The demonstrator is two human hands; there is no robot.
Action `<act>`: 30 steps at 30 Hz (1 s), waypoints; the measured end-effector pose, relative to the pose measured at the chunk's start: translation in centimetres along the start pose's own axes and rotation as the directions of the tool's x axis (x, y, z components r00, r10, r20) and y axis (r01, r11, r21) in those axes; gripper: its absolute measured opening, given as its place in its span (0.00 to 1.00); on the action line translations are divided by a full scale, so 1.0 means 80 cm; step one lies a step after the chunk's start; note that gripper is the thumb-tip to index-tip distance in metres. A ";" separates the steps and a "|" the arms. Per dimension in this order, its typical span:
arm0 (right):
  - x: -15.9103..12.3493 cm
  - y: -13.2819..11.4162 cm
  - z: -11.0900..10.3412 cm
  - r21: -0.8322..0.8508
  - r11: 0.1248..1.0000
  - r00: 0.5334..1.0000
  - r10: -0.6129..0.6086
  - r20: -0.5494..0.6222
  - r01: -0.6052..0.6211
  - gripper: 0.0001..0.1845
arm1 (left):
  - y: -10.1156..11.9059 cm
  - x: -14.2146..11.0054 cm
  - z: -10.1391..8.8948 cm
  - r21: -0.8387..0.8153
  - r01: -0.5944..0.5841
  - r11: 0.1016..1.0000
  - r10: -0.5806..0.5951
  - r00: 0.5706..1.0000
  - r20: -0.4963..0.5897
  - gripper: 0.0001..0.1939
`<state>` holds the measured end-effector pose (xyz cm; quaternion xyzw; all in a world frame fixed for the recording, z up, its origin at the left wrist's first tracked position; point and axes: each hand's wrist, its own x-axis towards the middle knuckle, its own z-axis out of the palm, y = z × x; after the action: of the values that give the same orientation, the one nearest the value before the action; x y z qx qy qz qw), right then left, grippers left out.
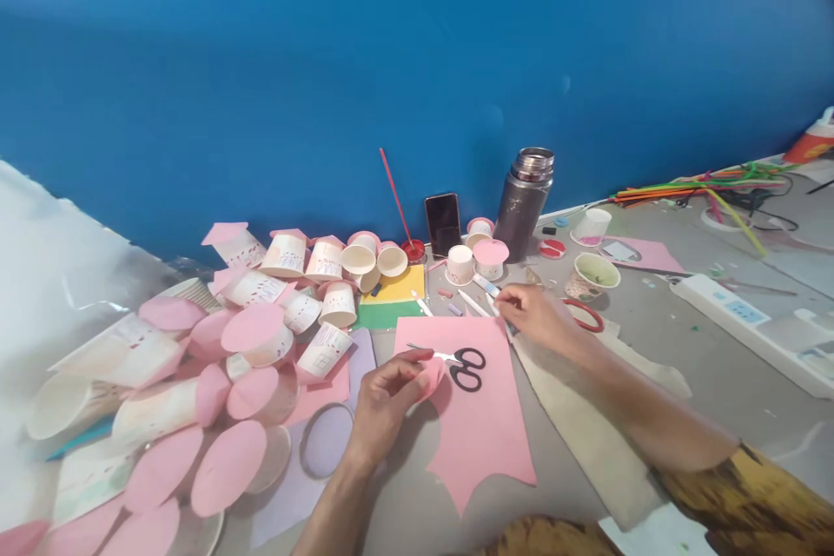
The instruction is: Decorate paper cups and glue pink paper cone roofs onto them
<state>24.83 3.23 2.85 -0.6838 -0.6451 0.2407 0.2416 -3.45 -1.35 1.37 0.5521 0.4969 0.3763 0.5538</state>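
Pink paper piece point(433, 379) is pinched between thumb and fingers of the left hand point(384, 404), over the pink sheet's point(486, 434) left edge on the counter point(651, 313). Black-handled scissors point(459, 358) lie beside it on that sheet. The right hand point(531, 313) has bunched fingertips at the white pens point(473, 303), near the sheet's far right corner; whether it grips one, I cannot tell. A dark flask point(523, 208) stands near the counter's back edge.

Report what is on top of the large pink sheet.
Black-handled scissors lie on the sheet; the left hand, holding a small pink piece, overlaps its left side. Whatever the hand covers, including part of the blades, is hidden.
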 end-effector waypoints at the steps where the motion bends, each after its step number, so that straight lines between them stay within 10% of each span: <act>1: 0.008 0.002 -0.009 -0.073 0.997 0.999 0.019 -0.046 -0.022 0.10 | 0.000 0.000 -0.001 0.009 -0.008 1.000 0.008 1.000 -0.019 0.12; 10: 0.076 0.008 0.019 -0.426 0.903 0.998 0.053 -0.014 -0.054 0.13 | -0.006 -0.005 0.004 0.056 -0.105 0.993 0.109 0.991 -0.073 0.11; 17: 0.065 0.006 0.017 -0.416 0.908 0.999 0.031 -0.021 -0.037 0.12 | -0.002 -0.007 0.001 0.015 -0.166 0.986 0.166 0.979 -0.115 0.11; 21: 0.022 -0.012 -0.004 -0.033 0.997 0.998 -0.063 0.031 0.064 0.14 | 0.002 -0.011 0.004 -0.019 -0.176 0.984 0.173 0.978 -0.121 0.09; 25: -0.027 -0.051 0.001 0.682 0.728 0.985 -0.159 0.064 0.074 0.15 | 0.002 -0.014 0.006 -0.018 -0.212 0.977 0.210 0.975 -0.074 0.05; 30: -0.056 -0.082 0.024 0.692 0.712 0.974 -0.219 0.064 0.114 0.10 | -0.001 -0.014 0.006 0.031 -0.231 0.972 0.233 0.971 -0.051 0.05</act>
<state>18.35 -0.84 5.64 -0.4666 -0.5853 0.4864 0.4507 -3.24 -2.55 1.36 0.6030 0.4484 0.4469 0.4854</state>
